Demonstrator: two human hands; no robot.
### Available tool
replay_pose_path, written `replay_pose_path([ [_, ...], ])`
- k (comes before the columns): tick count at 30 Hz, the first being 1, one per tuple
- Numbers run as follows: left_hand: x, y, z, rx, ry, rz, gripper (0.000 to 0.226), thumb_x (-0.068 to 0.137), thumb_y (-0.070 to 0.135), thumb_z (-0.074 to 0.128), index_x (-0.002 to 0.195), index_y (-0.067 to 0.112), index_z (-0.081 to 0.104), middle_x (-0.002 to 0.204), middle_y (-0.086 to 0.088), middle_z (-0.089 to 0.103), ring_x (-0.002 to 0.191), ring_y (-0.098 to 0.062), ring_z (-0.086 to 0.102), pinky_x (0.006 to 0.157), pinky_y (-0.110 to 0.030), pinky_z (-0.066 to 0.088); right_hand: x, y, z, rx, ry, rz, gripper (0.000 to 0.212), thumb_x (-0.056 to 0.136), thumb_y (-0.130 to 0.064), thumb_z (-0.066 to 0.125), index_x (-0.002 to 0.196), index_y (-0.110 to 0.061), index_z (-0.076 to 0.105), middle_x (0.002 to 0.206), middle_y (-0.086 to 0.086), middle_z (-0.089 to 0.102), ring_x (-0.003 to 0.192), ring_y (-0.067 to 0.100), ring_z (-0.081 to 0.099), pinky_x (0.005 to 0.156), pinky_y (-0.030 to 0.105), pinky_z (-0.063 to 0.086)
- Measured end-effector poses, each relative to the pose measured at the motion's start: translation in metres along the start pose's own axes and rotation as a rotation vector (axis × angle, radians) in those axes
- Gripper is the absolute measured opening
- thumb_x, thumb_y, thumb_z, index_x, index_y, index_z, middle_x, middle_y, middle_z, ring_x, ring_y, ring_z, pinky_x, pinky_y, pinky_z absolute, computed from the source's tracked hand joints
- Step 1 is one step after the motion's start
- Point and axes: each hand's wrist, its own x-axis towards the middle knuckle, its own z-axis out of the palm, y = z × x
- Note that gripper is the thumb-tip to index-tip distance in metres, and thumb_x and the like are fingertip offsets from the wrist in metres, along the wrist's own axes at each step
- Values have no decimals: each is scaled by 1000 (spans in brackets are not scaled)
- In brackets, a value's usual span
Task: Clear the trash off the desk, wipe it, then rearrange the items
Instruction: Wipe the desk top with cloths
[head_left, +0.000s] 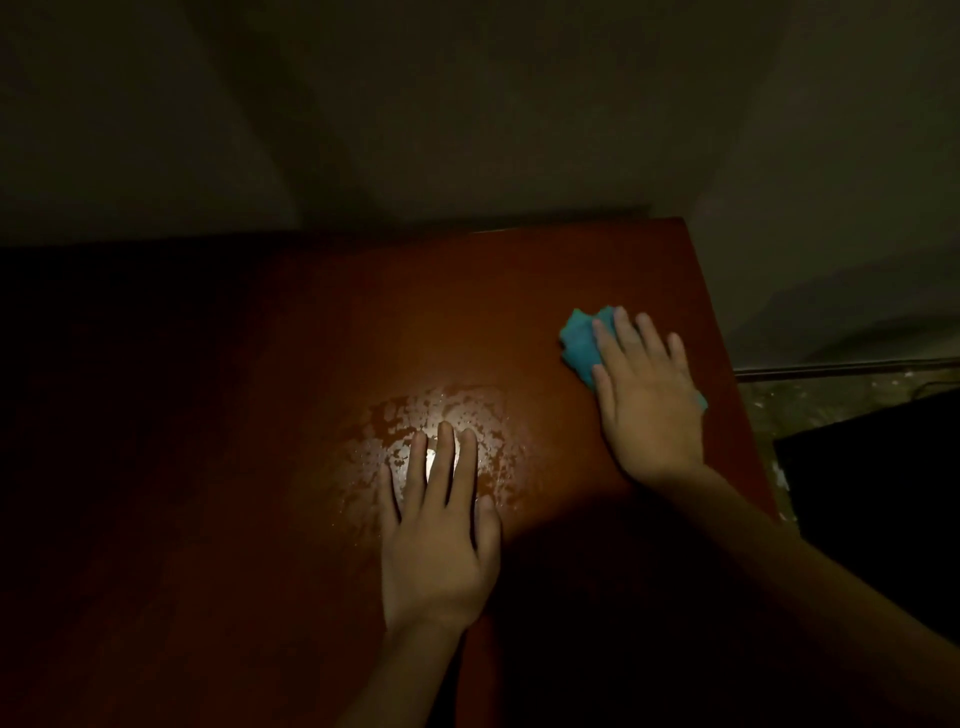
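While dim light leaves most of the scene in shadow, the desk (311, 322) shows as a smooth, glossy, reddish-brown slab with a straight right edge. Near its middle lies a wet patch (457, 405), a blotchy film of broken droplets that catches a bright glare.

The left hand (439, 540) lies flat on the desk, palm down, at the near side of the wet patch. Its fingers (441, 457) are straight and slightly spread, their tips reaching into the glare, and it holds nothing.

The right hand (644, 410) presses a cloth (579, 340) onto the desk near the right edge, well apart from the left hand. Its fingers (608, 353) are stretched out flat over the cloth, not curled round it. The cloth is teal, soft and bunched into folds. It pokes out beyond the fingertips and the thumb, with a small corner showing by the outer side of the hand.

A plain pale wall (467, 104) rises behind the desk. To the right, a dark boxy shape (883, 478) stands over speckled floor (831, 400).
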Motion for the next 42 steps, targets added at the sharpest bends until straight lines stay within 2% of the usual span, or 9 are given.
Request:
replay_pose_path([
  [7,0,0,-4,3,-16,10,58,96,43,21,150,23,23,158,-1,19,147,-18,7,117,-46,-1,-127,12,-7,9,-56,-428,53,90,-33,42,140,-17,40,145,9,42,132,26,42,112,42,27],
  [10,-1,1,-5,-28,-11,6,61,95,46,15,152,26,16,159,2,11,148,-17,0,118,-43,-8,-124,53,-8,-38,-40,-302,51,101,-36,19,150,-20,18,146,7,36,131,28,39,111,42,25],
  [14,-1,2,-8,-43,22,9,66,92,51,6,153,27,9,160,4,1,148,-13,-8,118,-42,-12,-63,31,-6,-23,21,90,54,97,-34,17,144,-15,36,149,11,39,137,31,36,113,46,21],
  [17,-3,3,-8,-65,66,12,63,93,48,12,151,24,21,160,3,11,148,-13,-1,119,-42,-8,-76,-4,-4,-25,-2,-112,54,97,-36,19,143,-16,40,148,9,40,136,28,38,115,43,18],
  [22,-20,3,-7,-69,200,65,49,94,35,32,133,15,56,139,-3,53,137,-18,40,118,-48,15,-188,11,-14,-38,-116,-508,51,103,-38,10,140,-18,38,145,6,42,133,24,38,108,41,26],
  [26,-71,9,1,-60,197,15,51,94,35,31,137,17,52,142,-2,50,137,-18,40,118,-48,17,-198,40,-19,-11,-96,-366,55,102,-40,7,142,-19,39,147,6,41,133,26,43,112,38,22],
  [30,-109,12,7,-53,192,-38,53,94,36,29,139,18,49,144,-1,48,139,-17,36,118,-47,16,-163,3,-14,7,-43,-121,54,98,-37,16,143,-18,38,149,7,39,137,27,37,114,43,19],
  [36,-163,21,14,-79,236,-72,52,93,33,30,137,15,50,141,-2,50,136,-16,40,119,-44,14,-273,-11,-22,30,-157,-547,51,96,-37,25,141,-21,43,147,4,42,135,23,40,114,44,29],
  [42,-180,24,18,-126,250,-108,54,93,34,27,139,15,47,143,-2,46,138,-15,37,118,-40,19,-303,68,-29,1,-167,-491,50,96,-37,30,143,-22,38,149,3,37,136,23,39,113,40,23],
])
